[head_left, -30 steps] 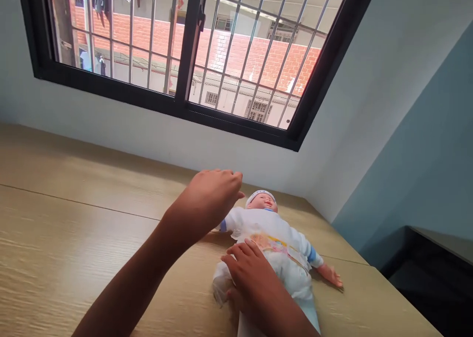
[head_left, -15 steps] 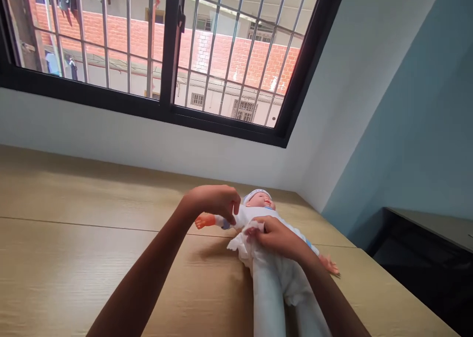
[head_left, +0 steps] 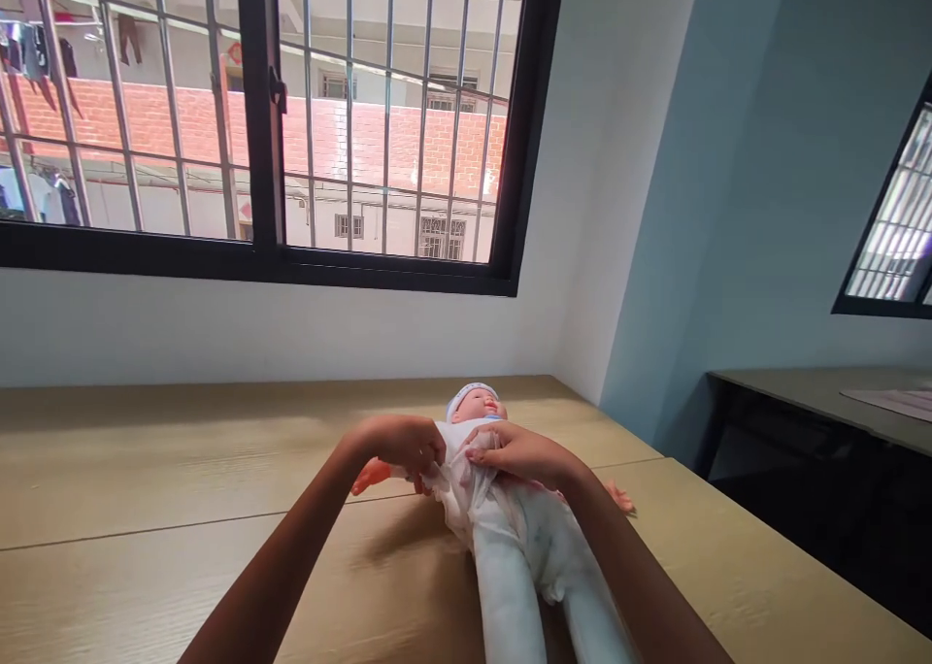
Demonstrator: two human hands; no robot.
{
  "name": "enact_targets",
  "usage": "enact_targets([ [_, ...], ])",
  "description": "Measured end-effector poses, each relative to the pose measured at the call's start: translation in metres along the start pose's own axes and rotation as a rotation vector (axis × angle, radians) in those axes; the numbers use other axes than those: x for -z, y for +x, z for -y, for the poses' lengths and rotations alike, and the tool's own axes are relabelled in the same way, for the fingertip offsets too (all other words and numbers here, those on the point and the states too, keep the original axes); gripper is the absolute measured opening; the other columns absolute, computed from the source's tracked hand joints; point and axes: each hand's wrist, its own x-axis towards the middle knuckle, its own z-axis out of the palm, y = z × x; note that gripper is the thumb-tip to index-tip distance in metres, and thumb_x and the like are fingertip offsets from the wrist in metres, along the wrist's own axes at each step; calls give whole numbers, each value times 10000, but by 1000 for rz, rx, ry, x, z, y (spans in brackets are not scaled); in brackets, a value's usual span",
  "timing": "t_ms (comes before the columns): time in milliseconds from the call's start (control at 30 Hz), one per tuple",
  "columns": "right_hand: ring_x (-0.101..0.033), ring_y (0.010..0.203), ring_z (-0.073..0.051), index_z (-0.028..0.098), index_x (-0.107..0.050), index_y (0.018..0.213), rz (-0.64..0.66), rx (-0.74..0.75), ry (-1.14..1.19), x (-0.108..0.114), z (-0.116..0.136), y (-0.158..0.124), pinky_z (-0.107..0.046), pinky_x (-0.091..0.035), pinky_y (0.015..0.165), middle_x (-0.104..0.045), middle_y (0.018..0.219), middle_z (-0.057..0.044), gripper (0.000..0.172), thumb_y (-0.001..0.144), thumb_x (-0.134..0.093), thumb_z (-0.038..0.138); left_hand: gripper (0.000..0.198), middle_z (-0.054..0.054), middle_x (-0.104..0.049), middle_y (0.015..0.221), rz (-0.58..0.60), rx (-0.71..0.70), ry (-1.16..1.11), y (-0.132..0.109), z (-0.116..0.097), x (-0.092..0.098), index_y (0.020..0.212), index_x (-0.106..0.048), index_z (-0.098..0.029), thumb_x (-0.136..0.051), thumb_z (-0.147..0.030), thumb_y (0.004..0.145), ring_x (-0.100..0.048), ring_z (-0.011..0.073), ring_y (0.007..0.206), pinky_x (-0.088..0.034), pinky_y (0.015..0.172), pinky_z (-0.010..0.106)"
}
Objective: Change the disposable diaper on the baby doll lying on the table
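Note:
A baby doll with a white cap lies on its back, its head toward the wall and its pale cloth legs toward me. A thin, crinkled white diaper is wrapped round its hips. My left hand is closed at the doll's left-hand side in the view, its fingertips pinching the diaper's upper edge. My right hand lies over the belly, with thumb and fingers gripping the bunched diaper front. One orange-pink doll hand sticks out beside my left wrist, and the other shows past my right forearm.
The doll rests on a wide wooden table with seams between its boards. Behind it are a white wall and a barred window in a black frame. At the right stands a dark table against a blue wall.
My left hand has come down from above the doll's arm to the diaper's edge and closed on it. My right hand keeps its grip. The camera view has turned right and levelled.

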Motion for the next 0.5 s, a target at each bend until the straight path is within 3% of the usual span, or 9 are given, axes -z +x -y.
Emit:
enact_targets([
  [67,-419,519,-76,128,-621,1008,-15,-20,3,2,-2,1,-176,-310,423,-580,724,-17,311,801,-614,360,160,20,-695,782,4,-8,-30,-9,2,6,851,-565,-167,-523,-110,709,-705,216,784,-506,760,334],
  [233,-513,649,-106,167,-595,1038,-223,-48,0,-3,-18,13,-185,-388,478,-554,865,-16,346,738,-670,324,204,-4,-688,795,9,-102,-68,-40,-3,17,977,-573,-194,-543,-188,775,-708,198,645,-499,701,305],
  [400,-572,800,-188,167,-560,1038,-422,118,-229,-23,-19,17,-295,-438,678,-589,941,-48,364,741,-684,337,210,-38,-672,771,-23,-220,-108,-68,-13,21,1021,-536,-235,-497,-196,818,-685,158,588,-488,650,260],
  [500,-577,856,-212,180,-547,1027,-454,194,-350,-31,-9,11,-333,-428,766,-597,975,-56,334,742,-689,283,194,-45,-667,755,-33,-218,-102,-74,-18,20,1010,-531,-233,-496,-194,823,-667,138,564,-484,643,247],
])
